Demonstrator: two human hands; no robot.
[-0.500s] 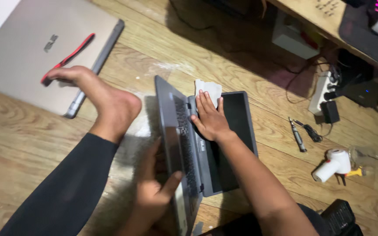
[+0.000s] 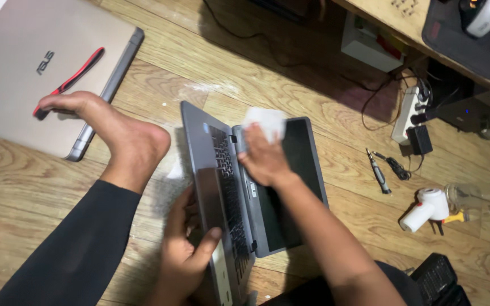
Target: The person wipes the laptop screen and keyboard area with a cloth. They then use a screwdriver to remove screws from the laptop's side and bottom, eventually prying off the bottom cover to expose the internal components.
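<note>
**Wiping the laptop screen, partway across**

I see a closed silver laptop (image 2: 29, 73) on the floor, a logo on its lid and a red-handled tool (image 2: 72, 76) atop. My left hand (image 2: 191, 249) grips the grey laptop (image 2: 239, 209) by its keyboard half. My right hand (image 2: 262, 158) presses a white cloth (image 2: 265, 122) on the screen's upper corner; I judge most is unwiped.

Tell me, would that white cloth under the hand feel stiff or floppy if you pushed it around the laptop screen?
Probably floppy: the white cloth bunches and folds under the right hand. It looks thin, so likely very light. On the smooth dark screen it should slide easily, while the left hand steadies the laptop base.
</note>
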